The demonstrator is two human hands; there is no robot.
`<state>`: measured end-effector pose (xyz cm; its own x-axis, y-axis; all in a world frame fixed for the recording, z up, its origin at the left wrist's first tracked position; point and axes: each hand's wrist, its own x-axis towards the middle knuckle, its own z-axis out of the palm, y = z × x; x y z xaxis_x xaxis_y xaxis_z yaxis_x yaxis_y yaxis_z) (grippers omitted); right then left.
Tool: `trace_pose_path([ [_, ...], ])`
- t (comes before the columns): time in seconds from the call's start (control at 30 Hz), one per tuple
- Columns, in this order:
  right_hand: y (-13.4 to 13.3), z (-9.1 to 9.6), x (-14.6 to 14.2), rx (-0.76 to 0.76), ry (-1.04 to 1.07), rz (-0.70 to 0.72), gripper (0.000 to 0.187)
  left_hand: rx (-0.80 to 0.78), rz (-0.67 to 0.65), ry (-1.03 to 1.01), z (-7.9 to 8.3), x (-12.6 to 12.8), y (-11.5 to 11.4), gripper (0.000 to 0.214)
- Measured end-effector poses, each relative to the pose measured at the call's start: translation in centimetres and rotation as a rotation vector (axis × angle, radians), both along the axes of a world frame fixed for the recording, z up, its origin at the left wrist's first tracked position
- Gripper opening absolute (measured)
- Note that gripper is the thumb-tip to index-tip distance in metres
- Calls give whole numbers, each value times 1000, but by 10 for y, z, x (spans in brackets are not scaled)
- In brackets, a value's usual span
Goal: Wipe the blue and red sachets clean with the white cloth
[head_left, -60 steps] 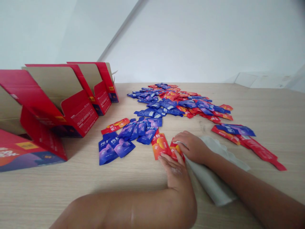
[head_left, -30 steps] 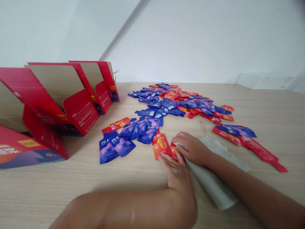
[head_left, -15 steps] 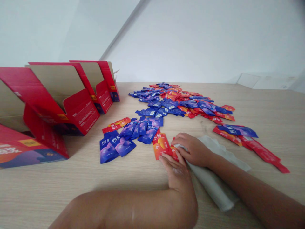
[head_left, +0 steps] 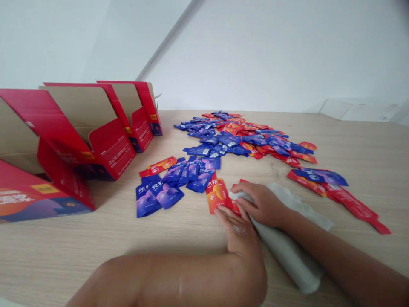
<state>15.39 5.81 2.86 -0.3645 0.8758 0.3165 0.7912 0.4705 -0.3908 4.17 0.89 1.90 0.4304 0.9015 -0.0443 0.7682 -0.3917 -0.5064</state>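
The extended fingers of the left hand [head_left: 239, 232] press on a small, flat red-and-orange foil-like sachet [head_left: 235, 207], partly hidden between both hands, without gripping it; the right hand [head_left: 265, 205] clenches a pale grey-white cloth [head_left: 289, 256] against it. The step looks like wiping; another stroke would call for the left fingertips to pin the sachet flat. Just beside lies a second red-and-orange sachet [head_left: 217, 194], then overlapping blue-and-purple sachets [head_left: 168, 194]; beyond, a mixed heap of sachets [head_left: 230, 139]; leftward, open red cardboard boxes [head_left: 112, 147] on the pale wood-grain table [head_left: 111, 234].
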Motion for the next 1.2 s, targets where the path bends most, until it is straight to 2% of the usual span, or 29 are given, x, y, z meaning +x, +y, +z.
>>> trace_pose_path([
  [0.1, -1, -1, -3, 11, -27, -36, 24, 18, -1, -2, -2, 0, 0, 45],
  [0.3, 12, -2, 6, 42, -180, -303, 22, 28, -2, -72, -3, 0, 0, 49],
  [0.37, 12, -1, 8, 46, -200, -329, 22, 24, -3, -72, -2, 0, 0, 50],
  [0.63, -5, 4, -6, 34, -77, -25, 25, 25, 22, -8, -4, 1, 0, 45],
  [0.7, -3, 4, -5, 34, -87, -53, 26, 26, 8, -7, -5, 1, 0, 46],
  [0.9, 13, 4, 9, 26, -178, -281, 27, 68, 1, -19, -5, 1, -1, 50],
  [1.03, 8, 6, 8, 19, -130, -199, 25, 72, 10, -123, -5, 0, 0, 49],
  [1.2, -3, 6, -2, 19, -66, -67, 27, 92, 59, -335, -13, 2, 0, 48],
])
